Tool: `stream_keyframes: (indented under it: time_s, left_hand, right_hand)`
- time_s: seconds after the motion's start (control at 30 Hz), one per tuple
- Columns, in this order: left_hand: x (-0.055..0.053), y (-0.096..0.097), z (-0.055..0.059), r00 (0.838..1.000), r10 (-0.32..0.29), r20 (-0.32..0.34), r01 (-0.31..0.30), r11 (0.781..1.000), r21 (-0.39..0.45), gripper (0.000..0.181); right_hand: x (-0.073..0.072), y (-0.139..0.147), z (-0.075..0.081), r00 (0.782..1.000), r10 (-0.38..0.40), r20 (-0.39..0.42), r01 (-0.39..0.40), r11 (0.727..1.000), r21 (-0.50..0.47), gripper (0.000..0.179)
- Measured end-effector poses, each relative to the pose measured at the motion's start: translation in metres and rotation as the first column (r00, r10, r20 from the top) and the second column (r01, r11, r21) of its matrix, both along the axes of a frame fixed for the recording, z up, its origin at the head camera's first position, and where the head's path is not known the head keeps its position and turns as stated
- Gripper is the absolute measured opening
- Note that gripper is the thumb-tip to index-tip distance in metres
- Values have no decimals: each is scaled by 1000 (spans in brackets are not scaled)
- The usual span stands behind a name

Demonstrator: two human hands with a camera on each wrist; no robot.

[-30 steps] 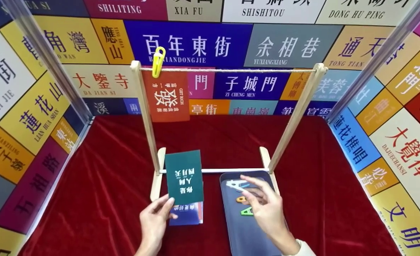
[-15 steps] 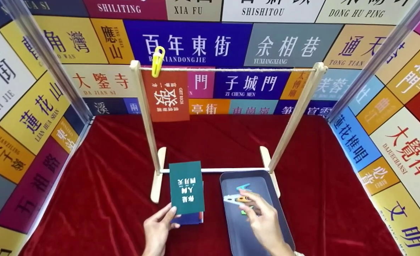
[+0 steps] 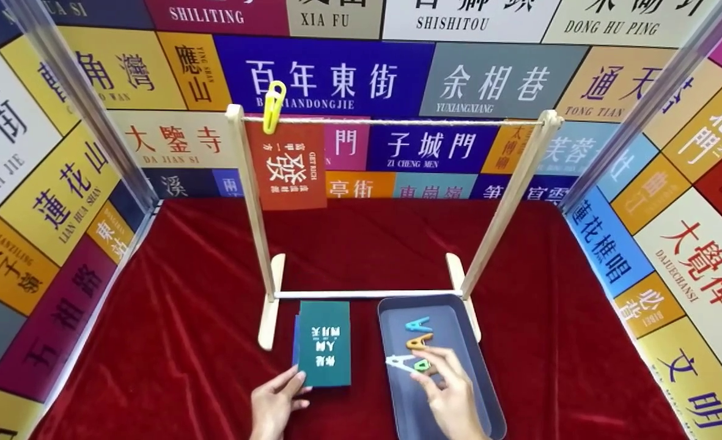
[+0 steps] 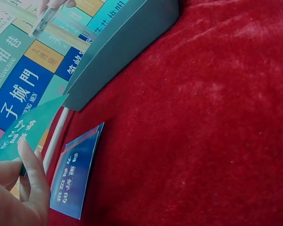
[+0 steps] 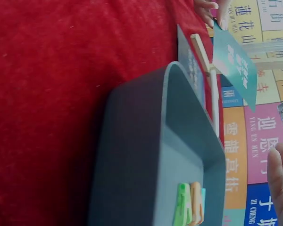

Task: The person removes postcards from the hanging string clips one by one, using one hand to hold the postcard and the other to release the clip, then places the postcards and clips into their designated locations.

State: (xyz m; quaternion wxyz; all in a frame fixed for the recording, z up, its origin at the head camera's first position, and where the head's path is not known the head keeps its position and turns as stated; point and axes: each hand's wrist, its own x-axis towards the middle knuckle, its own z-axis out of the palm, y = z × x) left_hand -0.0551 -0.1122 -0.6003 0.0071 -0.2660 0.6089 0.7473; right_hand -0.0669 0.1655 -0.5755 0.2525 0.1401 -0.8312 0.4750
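My left hand (image 3: 275, 403) pinches a dark green card (image 3: 325, 342) by its lower left corner. White lettering on the card appears upside down in the head view. The left wrist view shows this card raised above a blue card (image 4: 75, 172) lying on the red cloth. Between the thumb and fingers of my right hand (image 3: 449, 391) is a white clothespin (image 3: 400, 363), held over a dark grey tray (image 3: 406, 406). Blue (image 3: 418, 324), orange (image 3: 420, 340) and green clothespins (image 3: 422, 365) lie inside, the green one partly covered by the right fingers.
Behind the cards stands a wooden frame (image 3: 252, 201) with a string (image 3: 397, 123) across its top. A red card (image 3: 293, 177) hangs at the string's left end under a yellow clothespin (image 3: 273, 107). Printed panels (image 3: 321, 73) wall in the red cloth (image 3: 183, 318).
The left hand has brought the green card down and nearer, so it now overlaps the blue card. The right hand has drawn the white clothespin back towards me over the tray.
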Motion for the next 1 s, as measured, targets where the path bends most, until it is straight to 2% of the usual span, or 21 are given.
stream_keyframes:
  time_s: [0.2, 0.3, 0.43, 0.6, 0.8, 0.9, 1.0]
  left_hand:
    - [-1, -6, -11, 1000, -19, 17, 19, 999, -29, 41]
    - [-2, -9, -16, 999, -12, 36, 14, 999, -46, 39]
    - [-2, -11, -21, 998, -1, 57, 4, 998, -59, 38]
    - [-3, -12, -24, 997, -3, 71, 7, 998, -55, 38]
    - [-5, -12, -24, 996, -3, 89, 11, 996, -89, 38]
    - [-6, -11, -24, 995, 0, 96, 14, 990, -141, 37]
    - [-6, -10, -24, 995, 7, 98, 15, 975, -222, 34]
  right_hand:
    - [7, 7, -22, 995, -33, 90, 35, 999, -23, 42]
    - [10, 13, -31, 996, -29, 90, 31, 999, -16, 40]
    - [13, 22, -39, 995, -41, 87, 41, 999, 3, 39]
    - [16, 29, -45, 986, -79, 147, 78, 997, 12, 40]
    - [15, 33, -48, 951, -156, 266, 142, 987, 70, 38]
    - [14, 37, -48, 926, -208, 316, 175, 976, 130, 37]
    - [13, 39, -49, 898, -248, 363, 194, 965, 179, 36]
